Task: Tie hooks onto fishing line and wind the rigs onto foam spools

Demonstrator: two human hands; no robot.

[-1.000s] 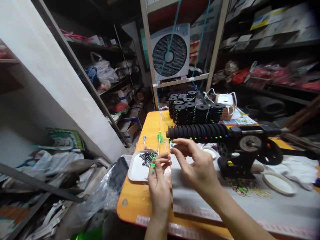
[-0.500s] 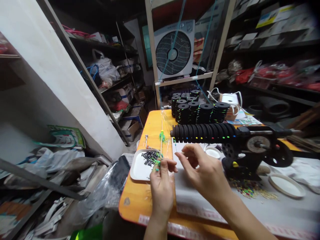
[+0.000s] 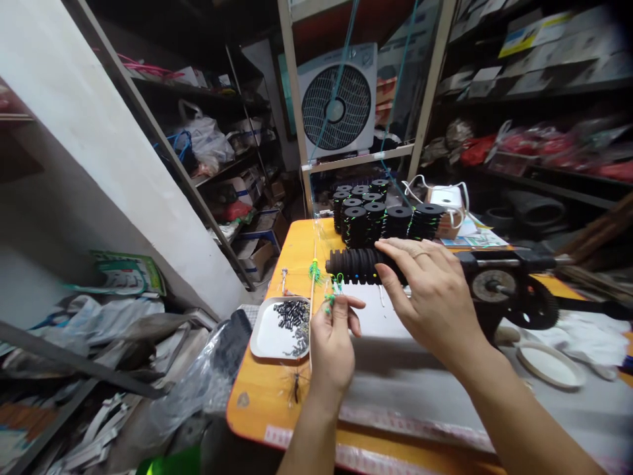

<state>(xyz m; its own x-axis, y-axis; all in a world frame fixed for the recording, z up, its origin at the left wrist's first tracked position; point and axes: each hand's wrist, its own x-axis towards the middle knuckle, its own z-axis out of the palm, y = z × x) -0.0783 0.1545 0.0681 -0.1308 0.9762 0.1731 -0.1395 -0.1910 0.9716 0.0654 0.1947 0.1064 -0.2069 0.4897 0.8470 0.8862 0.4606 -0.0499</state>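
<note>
My left hand (image 3: 332, 346) is closed in a pinch on a small bunch of green beaded line (image 3: 330, 301), just below the free end of a black ridged roller (image 3: 346, 266). Over the roller's middle lies my right hand (image 3: 428, 284), fingers on top and thumb in front, gripping it. Small coloured pins dot the roller's front side. A thin upright stick (image 3: 312, 290) with a green tuft (image 3: 315, 270) stands left of my left hand. Beside it, a white tray (image 3: 262, 346) holds small black tubes (image 3: 293, 313) and tiny metal pieces.
Several black spools (image 3: 398, 214) stand in stacks at the table's back. The roller's hand-wheel mechanism (image 3: 494, 285) is at right, near a round white lid (image 3: 551, 366) and white cloth (image 3: 588, 336). A box fan (image 3: 337, 99) sits behind. Shelves line both sides.
My right hand has moved up and right from beside the line onto the roller. My left hand has shifted right, off the stick, with green line in its fingers, towards the roller's end.
</note>
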